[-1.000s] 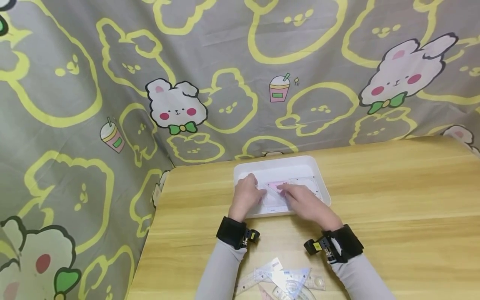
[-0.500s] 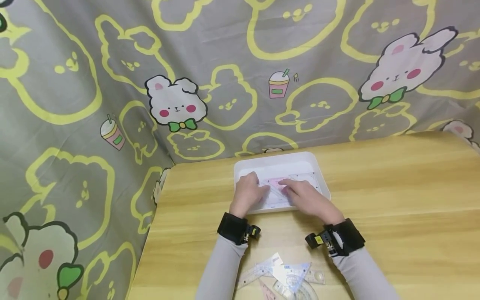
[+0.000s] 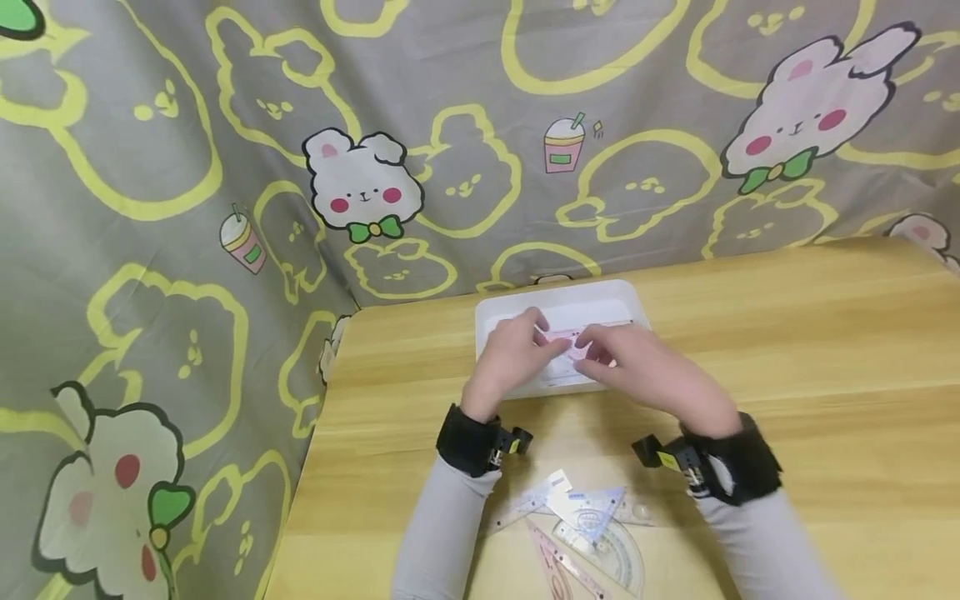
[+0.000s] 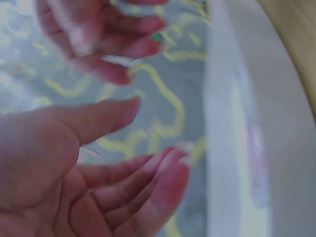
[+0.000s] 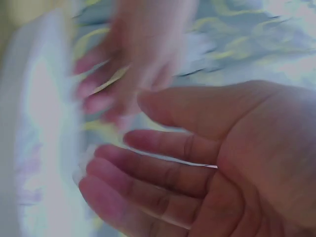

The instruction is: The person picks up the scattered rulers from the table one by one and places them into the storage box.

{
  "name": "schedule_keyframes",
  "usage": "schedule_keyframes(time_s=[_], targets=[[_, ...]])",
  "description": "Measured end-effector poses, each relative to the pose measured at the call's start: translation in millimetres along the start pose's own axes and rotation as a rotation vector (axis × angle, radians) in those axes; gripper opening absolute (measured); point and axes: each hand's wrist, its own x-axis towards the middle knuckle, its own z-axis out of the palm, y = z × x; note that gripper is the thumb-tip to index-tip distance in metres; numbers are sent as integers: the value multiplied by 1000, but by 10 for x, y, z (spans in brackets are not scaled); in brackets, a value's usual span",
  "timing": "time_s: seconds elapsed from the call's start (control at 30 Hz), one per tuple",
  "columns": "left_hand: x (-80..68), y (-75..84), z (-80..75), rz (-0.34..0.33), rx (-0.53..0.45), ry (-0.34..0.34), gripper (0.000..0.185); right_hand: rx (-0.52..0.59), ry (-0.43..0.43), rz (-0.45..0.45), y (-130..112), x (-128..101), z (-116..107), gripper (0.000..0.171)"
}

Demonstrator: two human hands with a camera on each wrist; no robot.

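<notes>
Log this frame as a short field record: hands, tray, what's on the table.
left hand: over the white tray, fingers loosely extended; wrist view shows no clear grip
right hand: over the same tray, fingers relaxed; contact with anything unclear
tray contents: a flat clear piece with pink between the fingertips, mostly hidden
table: light wood
near edge: pile of clear rulers and set squares, untouched, between the forearms
backdrop: grey cloth with bunny print
</notes>
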Motion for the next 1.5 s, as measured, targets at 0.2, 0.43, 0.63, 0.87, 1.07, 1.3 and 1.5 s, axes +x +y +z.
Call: schedule_keyframes(time_s=[0.2, 0.43, 0.63, 0.87, 1.07, 1.3, 1.5], targets=[[-198, 215, -16, 158, 13, -115, 24, 25, -88, -31, -83, -193, -50, 13], [-374, 248, 180, 253, 154, -252, 11, -11, -319, 22, 64, -306, 138, 25], [-592, 339, 506, 219, 414, -392, 22, -33, -398, 126, 117, -435, 314, 35], [-903, 365, 784, 166, 585, -489, 62, 6, -422, 142, 38, -479, 563, 38], [-911, 296, 770, 206, 526, -510, 53, -6, -431, 166, 2, -445, 530, 36], [-850, 260, 698, 230, 344, -553, 40, 83, -434, 122, 89, -490, 367, 30], [-781, 188, 526, 369, 182, -606, 24, 215, -428, -26, 138, -497, 217, 20]])
